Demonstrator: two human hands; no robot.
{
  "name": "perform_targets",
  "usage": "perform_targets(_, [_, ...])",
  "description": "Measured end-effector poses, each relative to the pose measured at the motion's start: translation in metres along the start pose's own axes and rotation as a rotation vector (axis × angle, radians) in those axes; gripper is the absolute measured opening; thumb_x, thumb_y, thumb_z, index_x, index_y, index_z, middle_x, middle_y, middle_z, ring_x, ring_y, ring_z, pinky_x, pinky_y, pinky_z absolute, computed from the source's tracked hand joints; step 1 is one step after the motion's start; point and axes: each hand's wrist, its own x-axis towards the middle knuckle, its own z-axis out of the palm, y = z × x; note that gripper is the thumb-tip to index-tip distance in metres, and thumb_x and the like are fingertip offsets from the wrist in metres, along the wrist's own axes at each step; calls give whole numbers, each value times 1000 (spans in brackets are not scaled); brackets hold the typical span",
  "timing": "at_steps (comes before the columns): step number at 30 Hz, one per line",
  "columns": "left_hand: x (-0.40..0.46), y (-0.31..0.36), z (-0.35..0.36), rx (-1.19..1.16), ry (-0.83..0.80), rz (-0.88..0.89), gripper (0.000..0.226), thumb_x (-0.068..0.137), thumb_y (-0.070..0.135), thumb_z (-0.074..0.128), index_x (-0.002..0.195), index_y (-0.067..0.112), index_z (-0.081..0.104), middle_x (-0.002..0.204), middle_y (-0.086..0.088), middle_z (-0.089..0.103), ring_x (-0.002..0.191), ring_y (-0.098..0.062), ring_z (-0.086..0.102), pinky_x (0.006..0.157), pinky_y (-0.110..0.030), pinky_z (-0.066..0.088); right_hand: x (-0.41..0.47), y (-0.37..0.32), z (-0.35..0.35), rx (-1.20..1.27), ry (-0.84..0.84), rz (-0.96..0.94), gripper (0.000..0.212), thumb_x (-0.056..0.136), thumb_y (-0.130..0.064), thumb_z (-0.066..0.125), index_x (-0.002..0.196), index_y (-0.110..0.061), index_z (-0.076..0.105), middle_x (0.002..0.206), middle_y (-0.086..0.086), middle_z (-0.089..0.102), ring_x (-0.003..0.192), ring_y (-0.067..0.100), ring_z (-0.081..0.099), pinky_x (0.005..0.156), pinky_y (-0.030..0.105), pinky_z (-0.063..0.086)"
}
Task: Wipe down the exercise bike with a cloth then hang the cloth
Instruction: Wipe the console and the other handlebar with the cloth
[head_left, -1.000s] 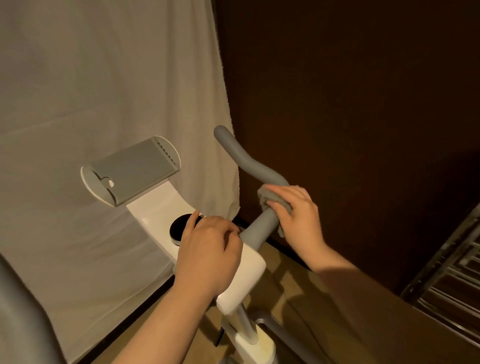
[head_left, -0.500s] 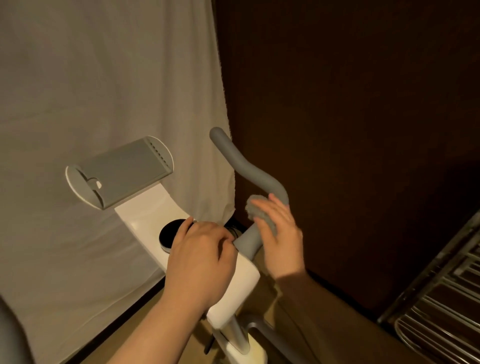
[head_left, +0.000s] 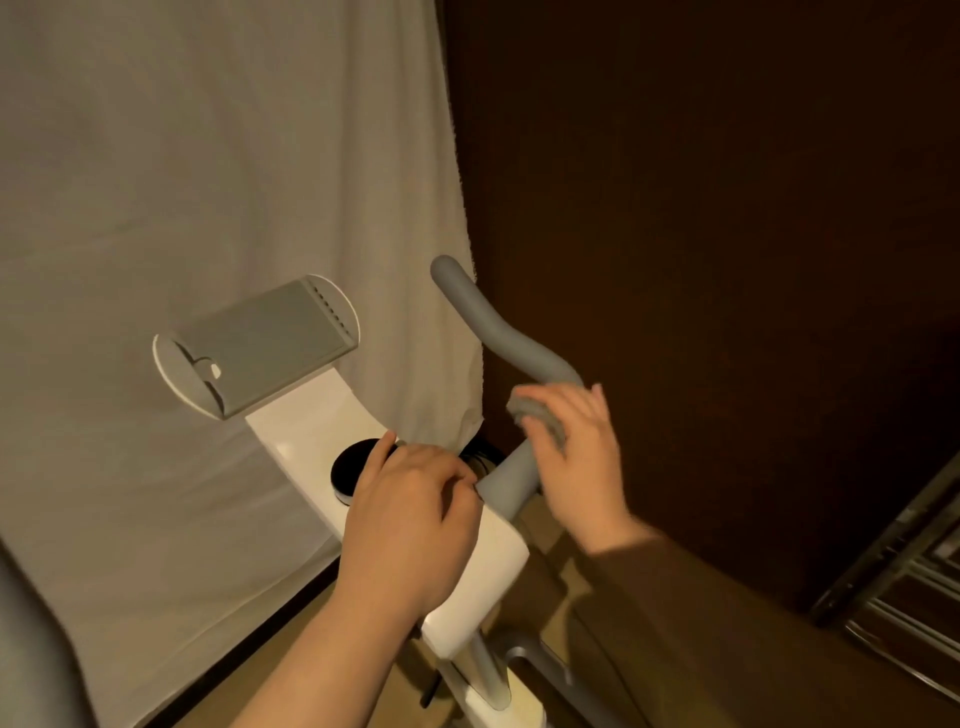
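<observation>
One exercise bike (head_left: 470, 577): one grey handlebar (head_left: 498, 332) fully visible, one grey tablet holder (head_left: 260, 351), one black round knob (head_left: 353, 467). One grey cloth (head_left: 540, 413). Two hands: left hand (head_left: 410, 525), right hand (head_left: 582, 462). One brown sleeve (head_left: 675, 623). One white hanging sheet (head_left: 208, 182). One metal rack (head_left: 904, 597), lower right.

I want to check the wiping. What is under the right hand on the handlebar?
Under the right hand lies a grey cloth, bunched against the grey handlebar. The fingers cover most of the cloth, so the part of the bar beneath it cannot be seen.
</observation>
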Motion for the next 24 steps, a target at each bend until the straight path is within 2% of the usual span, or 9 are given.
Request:
perform_targets(4, [2, 0, 0, -14, 24, 4, 31, 85, 34, 39, 85, 32, 70, 88, 22, 64, 92, 4, 48, 108, -8, 0, -19, -7, -3, 103, -187, -147, 31, 90, -12, 57, 114, -28, 68, 116, -17, 62, 119, -8, 44, 118, 23, 6])
perform_targets(6, [2, -1, 0, -19, 18, 3, 32, 85, 35, 38, 86, 33, 70, 90, 22, 64, 94, 4, 49, 111, -12, 3, -1, 6, -12, 43, -160, -154, 28, 95, -21, 56, 120, -32, 64, 120, -21, 59, 119, -13, 41, 119, 24, 5])
perform_targets(9, [1, -2, 1, -31, 14, -2, 29, 84, 35, 39, 85, 33, 68, 89, 23, 63, 94, 5, 49, 115, -19, 10, -8, -6, 1, 58, -75, -47, 26, 95, -24, 55, 117, -32, 66, 117, -20, 61, 117, -8, 46, 120, 34, 9])
perform_targets(13, [2, -5, 3, -49, 18, 6, 20, 84, 33, 43, 79, 34, 62, 83, 22, 62, 87, 4, 49, 114, -22, 17, -20, -13, 1, 130, -286, -210, 31, 92, -29, 48, 118, -31, 66, 115, -18, 62, 117, -8, 44, 116, 20, 4])
perform_targets(15, [3, -4, 2, -35, 27, 6, 24, 83, 33, 42, 81, 34, 66, 85, 23, 63, 90, 4, 50, 113, -18, 14, -6, 3, -7, 54, -190, -235, 32, 95, -28, 46, 121, -28, 64, 118, -15, 62, 118, -8, 43, 118, 24, 5])
perform_targets(17, [3, -3, 2, -37, 35, 1, 27, 83, 34, 41, 83, 34, 69, 87, 24, 63, 91, 6, 50, 112, -18, 12, -11, 1, 0, 54, -13, -116, 32, 96, -22, 46, 122, -27, 63, 121, -14, 61, 122, -6, 42, 120, 34, 12])
perform_targets(18, [3, -3, 2, -41, 37, 1, 28, 83, 35, 41, 83, 34, 69, 87, 24, 63, 92, 7, 49, 112, -18, 12, -19, -4, 8, 86, 15, -69, 32, 95, -20, 46, 122, -28, 62, 122, -15, 60, 124, -5, 42, 120, 34, 12])
perform_targets(22, [2, -5, 2, -51, 47, 13, 36, 82, 41, 35, 85, 34, 70, 89, 23, 63, 92, 4, 51, 113, -19, 14, -20, 0, 1, 111, -184, -213, 32, 94, -25, 47, 120, -29, 64, 120, -14, 62, 122, -5, 44, 119, 25, 5])
perform_targets(24, [3, -4, 2, -40, 49, 5, 33, 83, 39, 38, 85, 34, 70, 89, 23, 63, 93, 4, 51, 113, -19, 13, 1, 17, -12, 46, -144, -184, 32, 96, -29, 46, 124, -29, 61, 123, -12, 62, 123, -5, 43, 121, 28, 5])
